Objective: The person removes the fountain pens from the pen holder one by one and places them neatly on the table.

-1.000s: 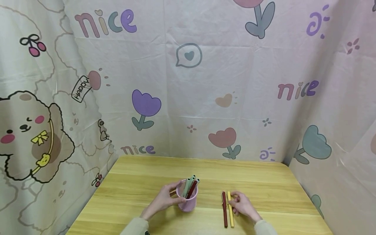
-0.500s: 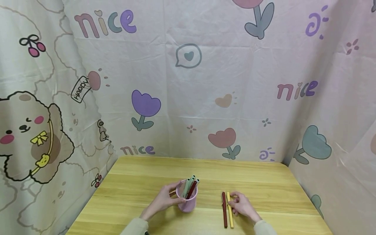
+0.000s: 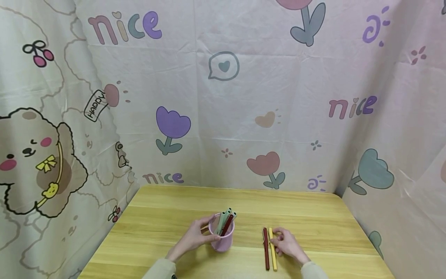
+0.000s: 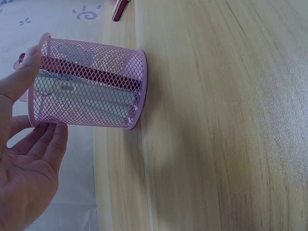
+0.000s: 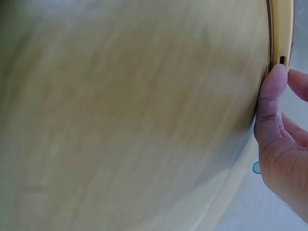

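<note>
Pink mesh cup gripped by left hand, right hand pinching yellow pen beside red pen

Soft even light, blurry right-wrist view

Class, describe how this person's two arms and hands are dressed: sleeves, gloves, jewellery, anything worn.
Both hands are bare: no gloves, rings or watch show on the left hand or the right hand. Each forearm wears a light beige long sleeve, the left sleeve and the right sleeve, ending at the wrist. No markings are visible on either.
</note>
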Available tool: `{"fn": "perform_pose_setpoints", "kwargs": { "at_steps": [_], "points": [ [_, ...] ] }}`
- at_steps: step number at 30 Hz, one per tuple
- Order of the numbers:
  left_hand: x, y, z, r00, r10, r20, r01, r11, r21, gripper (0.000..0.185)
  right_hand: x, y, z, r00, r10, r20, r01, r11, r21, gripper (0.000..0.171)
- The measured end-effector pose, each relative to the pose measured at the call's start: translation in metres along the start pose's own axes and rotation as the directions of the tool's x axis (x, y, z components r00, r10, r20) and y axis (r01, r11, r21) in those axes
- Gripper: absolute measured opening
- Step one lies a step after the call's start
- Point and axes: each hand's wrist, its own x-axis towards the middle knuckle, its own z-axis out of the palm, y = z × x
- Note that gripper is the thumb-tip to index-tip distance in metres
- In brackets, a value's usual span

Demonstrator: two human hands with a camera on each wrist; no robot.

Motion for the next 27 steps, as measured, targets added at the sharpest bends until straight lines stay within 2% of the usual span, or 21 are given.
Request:
{"fn": "perform_pose_setpoints", "kwargs": {
  "at_steps": [12, 18, 27],
  "points": [
    [0.001, 0.001, -0.001, 1.000, -0.003, 0.003, 0.003, 1.000, 0.010, 0.085, 0.000, -0.002, 0.001, 0.999, 0.005, -0.034, -0.006, 1.000, -0.015, 0.050],
    [0.001, 0.002, 0.000, 1.000, -0.008, 0.002, 0.008, 1.000, 0.012, 0.084, -0.002, -0.001, 0.002, 0.997, -0.011, -0.079, 0.010, 1.000, -0.015, 0.047],
    [0.002, 0.001, 0.000, 1.000, -0.021, -0.004, 0.021, 1.000, 0.018, 0.083, -0.003, -0.014, -0.001, 0.991, -0.012, -0.132, 0.015, 1.000, 0.019, 0.049]
  ]
}}
